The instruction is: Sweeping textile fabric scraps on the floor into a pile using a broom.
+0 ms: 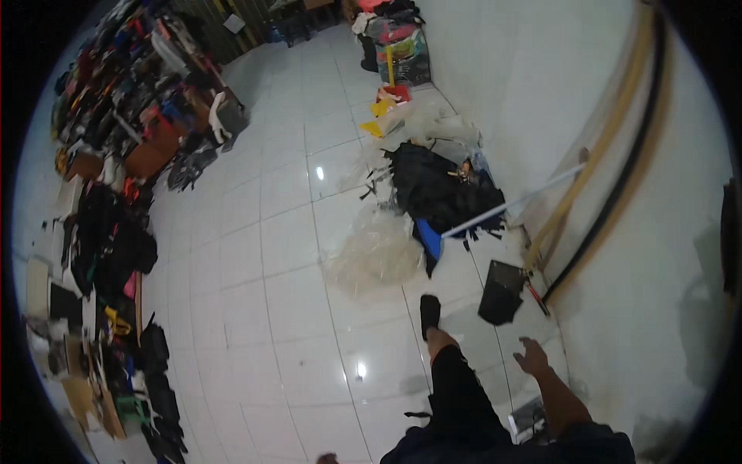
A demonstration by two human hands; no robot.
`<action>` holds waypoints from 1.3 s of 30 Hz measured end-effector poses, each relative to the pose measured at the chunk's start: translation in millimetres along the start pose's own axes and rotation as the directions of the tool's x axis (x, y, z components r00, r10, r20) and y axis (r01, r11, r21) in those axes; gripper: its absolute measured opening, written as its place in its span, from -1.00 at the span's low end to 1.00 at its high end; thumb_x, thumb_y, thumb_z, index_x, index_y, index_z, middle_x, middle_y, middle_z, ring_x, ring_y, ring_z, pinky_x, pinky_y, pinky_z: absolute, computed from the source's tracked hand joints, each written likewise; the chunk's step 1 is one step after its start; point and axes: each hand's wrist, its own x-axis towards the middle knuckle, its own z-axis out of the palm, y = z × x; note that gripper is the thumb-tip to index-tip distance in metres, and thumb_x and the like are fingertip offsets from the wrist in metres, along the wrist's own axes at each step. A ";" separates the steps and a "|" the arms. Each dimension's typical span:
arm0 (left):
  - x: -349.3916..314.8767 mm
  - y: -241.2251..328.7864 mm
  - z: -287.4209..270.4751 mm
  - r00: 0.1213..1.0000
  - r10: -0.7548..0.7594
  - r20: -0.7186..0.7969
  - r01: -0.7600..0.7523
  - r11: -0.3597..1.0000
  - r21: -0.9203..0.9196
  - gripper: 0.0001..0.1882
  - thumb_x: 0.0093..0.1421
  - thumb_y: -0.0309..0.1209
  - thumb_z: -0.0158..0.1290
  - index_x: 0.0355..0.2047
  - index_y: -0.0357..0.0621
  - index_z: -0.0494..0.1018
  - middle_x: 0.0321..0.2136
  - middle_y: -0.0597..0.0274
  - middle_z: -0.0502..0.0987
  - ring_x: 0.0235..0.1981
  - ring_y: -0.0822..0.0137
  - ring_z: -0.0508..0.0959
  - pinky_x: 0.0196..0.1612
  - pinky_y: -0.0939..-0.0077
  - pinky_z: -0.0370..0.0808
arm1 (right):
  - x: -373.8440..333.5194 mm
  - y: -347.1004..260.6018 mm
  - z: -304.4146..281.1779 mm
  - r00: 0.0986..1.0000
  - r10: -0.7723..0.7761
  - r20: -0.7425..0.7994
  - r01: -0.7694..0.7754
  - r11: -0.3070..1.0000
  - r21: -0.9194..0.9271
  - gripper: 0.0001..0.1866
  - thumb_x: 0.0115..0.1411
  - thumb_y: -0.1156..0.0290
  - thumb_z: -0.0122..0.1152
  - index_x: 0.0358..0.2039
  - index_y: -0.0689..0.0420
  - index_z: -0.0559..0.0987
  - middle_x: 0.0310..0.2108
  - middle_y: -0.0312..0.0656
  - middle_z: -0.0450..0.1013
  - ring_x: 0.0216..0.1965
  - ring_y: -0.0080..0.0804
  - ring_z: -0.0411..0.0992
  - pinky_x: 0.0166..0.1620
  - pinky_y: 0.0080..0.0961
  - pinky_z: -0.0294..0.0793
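Note:
My right hand (pixel 532 357) reaches forward over the tiled floor, its fingers apart and nothing in them. Nearest to it is a black dustpan (pixel 502 292) at the foot of the right wall, apart from the fingers. A long wooden handle (pixel 603 147) rises from beside the dustpan along the wall. A black pole (pixel 618 189) with a red part at its lower end leans there too. Only a small bit of my left hand (pixel 327 458) shows at the lower edge; its fingers are cut off from view.
A blue broom head (pixel 429 240) rests against a heap of black cloth (pixel 440 185). Clear plastic sheeting (pixel 379 251) lies beside it. Farther off stand a yellow-handled dustpan (pixel 394 94) and a stuffed bag (pixel 406 58). Piled clothes and boxes (pixel 151 155) line the left side.

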 end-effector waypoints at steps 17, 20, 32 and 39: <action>344.4 282.1 -152.9 0.839 -0.510 0.190 0.535 0.836 -0.119 -0.59 0.10 -0.22 -0.02 -0.12 -0.24 0.31 -0.31 0.14 0.44 -0.39 0.36 0.44 -0.42 0.48 0.41 | 450.4 -12.9 -176.7 0.981 0.039 0.189 0.093 0.760 -0.643 -0.74 -0.02 0.22 0.10 -0.32 0.04 0.45 -0.45 -0.21 0.41 -0.33 -0.29 0.40 -0.20 -0.22 0.28; 337.8 227.6 -143.9 0.886 -0.347 0.308 0.393 0.914 -0.103 -0.60 0.09 -0.22 -0.01 -0.14 -0.23 0.33 -0.33 0.14 0.43 -0.44 0.36 0.44 -0.43 0.46 0.40 | 427.4 -49.3 -192.3 0.979 -0.024 0.204 0.142 0.797 -0.587 -0.70 -0.10 0.16 0.18 -0.38 0.04 0.46 -0.49 -0.21 0.41 -0.40 -0.28 0.42 -0.34 -0.29 0.33; 582.6 215.0 -151.4 0.816 0.356 0.457 -0.388 0.921 -0.024 -0.63 -0.01 -0.06 0.01 -0.42 -0.13 0.39 -0.71 0.35 0.24 -0.73 0.41 0.12 -0.63 0.53 0.19 | 335.9 -112.2 -280.8 0.960 0.229 -0.165 -0.279 0.849 -0.448 -0.84 -0.07 0.37 0.01 -0.50 0.17 0.46 -0.53 -0.06 0.40 -0.42 -0.16 0.40 -0.41 -0.28 0.36; 668.3 631.4 -74.0 0.531 0.664 0.526 -0.541 0.744 -0.392 -0.72 0.06 -0.43 -0.04 -0.22 -0.33 0.34 -0.31 0.04 0.40 -0.35 0.24 0.42 -0.28 0.45 0.37 | 119.4 -139.5 -251.8 0.818 0.503 -0.279 -0.572 0.760 -0.307 -0.87 -0.01 0.32 -0.05 -0.48 0.03 0.46 -0.56 -0.14 0.36 -0.49 -0.25 0.39 -0.44 -0.22 0.32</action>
